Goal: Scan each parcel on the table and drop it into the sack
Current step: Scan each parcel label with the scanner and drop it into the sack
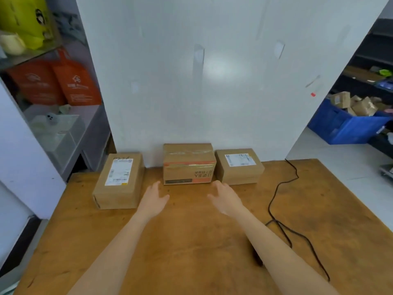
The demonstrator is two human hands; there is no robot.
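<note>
Three cardboard parcels stand in a row at the far side of the wooden table [191,241], against a white panel. The left parcel [119,182] is long and carries a white label on top. The middle parcel [188,165] is taller, taped, with an orange band. The right parcel [239,167] is low and has a white label. My left hand [154,199] and my right hand [225,198] hover open just in front of the middle parcel, one toward each side, touching nothing. No sack is in view. A dark object lies partly hidden under my right forearm.
A black cable [278,201] runs across the table's right part from the panel's edge. Shelves with orange bags [63,81] and clear boxes stand at the left. A blue crate [348,124] full of small parcels sits on the floor at the right.
</note>
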